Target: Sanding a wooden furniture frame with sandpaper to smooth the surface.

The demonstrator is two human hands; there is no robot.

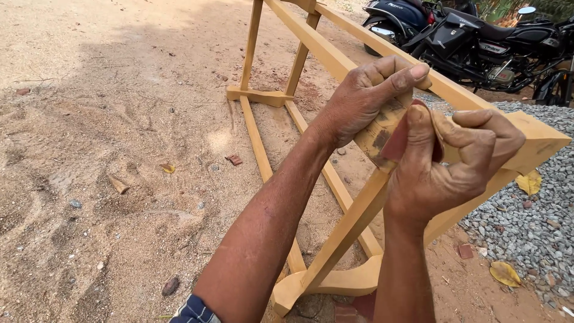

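On sandy ground the yellow wooden frame [335, 60] stands tilted, the left hand [365, 96] grips its top rail, the right hand [445, 167] pinches sandpaper [397, 140] against the joint, which may slip and scrape fingers.

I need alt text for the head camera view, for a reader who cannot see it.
Two bare hands, left hand and right hand, press a worn sheet of reddish sandpaper on a yellow-painted wooden frame standing on sandy ground. Grey gravel and parked black motorcycles lie behind.
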